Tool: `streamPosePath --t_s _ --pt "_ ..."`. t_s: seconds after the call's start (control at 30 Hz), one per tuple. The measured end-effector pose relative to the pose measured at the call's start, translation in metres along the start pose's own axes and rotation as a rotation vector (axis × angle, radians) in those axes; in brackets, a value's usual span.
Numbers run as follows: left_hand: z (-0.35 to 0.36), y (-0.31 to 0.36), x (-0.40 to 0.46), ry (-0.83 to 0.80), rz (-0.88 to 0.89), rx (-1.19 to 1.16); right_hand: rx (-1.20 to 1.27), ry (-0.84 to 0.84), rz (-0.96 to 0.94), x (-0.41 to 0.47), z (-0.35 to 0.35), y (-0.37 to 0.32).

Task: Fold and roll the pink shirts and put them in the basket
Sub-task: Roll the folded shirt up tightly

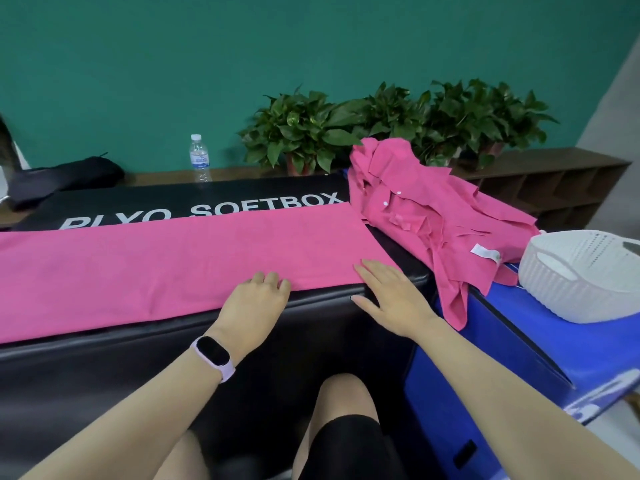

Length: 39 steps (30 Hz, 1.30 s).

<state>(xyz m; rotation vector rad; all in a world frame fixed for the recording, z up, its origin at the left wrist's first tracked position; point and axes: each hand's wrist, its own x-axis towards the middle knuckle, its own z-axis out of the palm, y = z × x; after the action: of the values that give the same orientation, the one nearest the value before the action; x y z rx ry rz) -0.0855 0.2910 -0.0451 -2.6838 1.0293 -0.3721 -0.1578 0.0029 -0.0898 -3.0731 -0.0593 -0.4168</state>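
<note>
— Lying flat along the black worktop (138, 344) is one pink shirt (166, 261), folded into a long band that partly hides the white lettering behind it.

— And the hands?

— Both are at its near right end. The left hand (254, 299) rests on the near edge with fingers bent over the cloth; whether they pinch it I cannot tell. The right hand (391, 296) lies flat at the corner, fingers straight and spread, gripping nothing. A watch with a pale band (214, 356) is on the left wrist.

— Other shirts?

— A crumpled heap of pink shirts (429, 216) sits to the right, draping over onto the blue box (519, 341).

— The basket?

— The white basket (585, 278) stands on that blue box, just beside the heap. Behind are a water bottle (200, 157) and potted plants (381, 123) against a green wall.
</note>
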Motion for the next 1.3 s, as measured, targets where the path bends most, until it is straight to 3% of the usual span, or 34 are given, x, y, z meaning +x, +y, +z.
streamPosePath --t_s 0.27,0.5,0.63,0.87,0.97,1.13,1.3 --pt "0.009 -0.001 0.001 0.091 -0.188 -0.152 0.176 -0.072 0.081 0.010 -0.016 0.005" --pt "0.019 -0.027 0.008 0.417 -0.121 -0.349 0.127 -0.087 0.096 0.034 -0.034 -0.007" --pt "0.018 -0.040 0.022 0.606 -0.070 -0.318 0.041 0.005 0.112 0.060 -0.049 -0.001" --pt "0.023 -0.087 0.044 0.859 0.074 -0.138 0.514 -0.003 0.204 0.107 -0.100 0.038" --pt "0.018 -0.109 0.063 0.855 0.077 -0.160 0.729 -0.032 0.257 0.124 -0.105 0.048" --pt "0.002 -0.143 0.120 0.702 -0.081 -0.238 1.137 0.030 0.418 0.172 -0.091 0.058" --pt "0.030 -0.182 0.187 0.489 -0.118 -0.243 1.183 0.119 0.617 0.237 -0.049 0.067"
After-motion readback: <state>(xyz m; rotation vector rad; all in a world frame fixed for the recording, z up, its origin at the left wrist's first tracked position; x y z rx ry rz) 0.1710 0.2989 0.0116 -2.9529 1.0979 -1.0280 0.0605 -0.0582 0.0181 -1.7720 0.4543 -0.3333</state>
